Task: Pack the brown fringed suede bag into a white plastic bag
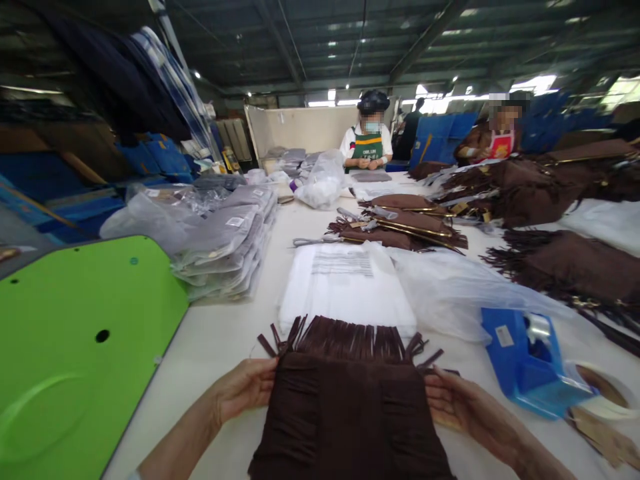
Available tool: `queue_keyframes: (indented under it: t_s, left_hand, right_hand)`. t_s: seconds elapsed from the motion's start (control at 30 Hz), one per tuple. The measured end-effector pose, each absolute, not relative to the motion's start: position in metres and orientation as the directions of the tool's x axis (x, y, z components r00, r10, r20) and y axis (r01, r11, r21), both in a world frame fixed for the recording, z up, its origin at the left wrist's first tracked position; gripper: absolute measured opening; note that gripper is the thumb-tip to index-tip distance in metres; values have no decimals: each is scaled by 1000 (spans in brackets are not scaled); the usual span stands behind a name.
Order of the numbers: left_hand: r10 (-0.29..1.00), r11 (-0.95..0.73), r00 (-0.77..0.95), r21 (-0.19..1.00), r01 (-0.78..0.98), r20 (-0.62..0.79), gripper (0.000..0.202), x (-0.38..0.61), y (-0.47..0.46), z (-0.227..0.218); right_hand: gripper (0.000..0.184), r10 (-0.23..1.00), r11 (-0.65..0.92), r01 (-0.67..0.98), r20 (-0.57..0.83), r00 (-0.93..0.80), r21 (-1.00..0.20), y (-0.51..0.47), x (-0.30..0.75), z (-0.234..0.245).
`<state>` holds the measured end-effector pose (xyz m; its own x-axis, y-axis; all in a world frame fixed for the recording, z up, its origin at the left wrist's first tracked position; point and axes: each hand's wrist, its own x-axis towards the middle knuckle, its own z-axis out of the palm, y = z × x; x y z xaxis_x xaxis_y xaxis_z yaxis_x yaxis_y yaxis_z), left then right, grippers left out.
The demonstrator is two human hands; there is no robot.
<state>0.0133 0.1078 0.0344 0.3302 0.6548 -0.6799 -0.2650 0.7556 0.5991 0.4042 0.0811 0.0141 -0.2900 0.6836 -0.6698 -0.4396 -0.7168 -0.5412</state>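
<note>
At lower centre, left hand (246, 389) and right hand (453, 400) each clamp fingers on the brown bag (350, 413)'s sides.

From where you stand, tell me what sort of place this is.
Probably a factory packing floor: a brown fringed piece held on a long worktable, stacks of bagged goods, a tape dispenser, and aproned workers opposite.

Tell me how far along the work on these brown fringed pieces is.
Done, it seems: a stack of bagged pieces sits at the left. In hand: the left hand and right hand hold one brown fringed piece by its sides, before the white bags. Left: piles of unbagged brown pieces at the right.
</note>
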Motion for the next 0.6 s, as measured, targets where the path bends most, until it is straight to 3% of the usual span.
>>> queue_keyframes:
  t_s: [0.1, 0.2, 0.37, 0.5, 0.6]
  left_hand:
    - [582, 813, 420, 498, -302, -696, 45, 23, 130, 30]
    - [517, 854, 481, 389, -345, -708, 42, 28, 149, 24]
    - [386, 922, 608, 266, -282, -694, 50, 29, 165, 20]
    - [339, 939, 661, 287, -190, -670, 56, 29, 172, 16]
    - [363, 923, 594, 362, -127, -718, 57, 30, 177, 8]
  right_hand:
    - [23, 621, -778, -410, -683, -385, -476, 100, 404, 16]
    - [17, 634, -768, -426, -659, -403, -478, 115, 400, 16]
    - [18, 604, -789, -425, -686, -405, -444, 133, 387, 14]
    - [22, 479, -873, -356, -726, -493, -333, 149, 381, 7]
    - [30, 476, -880, -321, -663, -578, -351, 159, 381, 0]
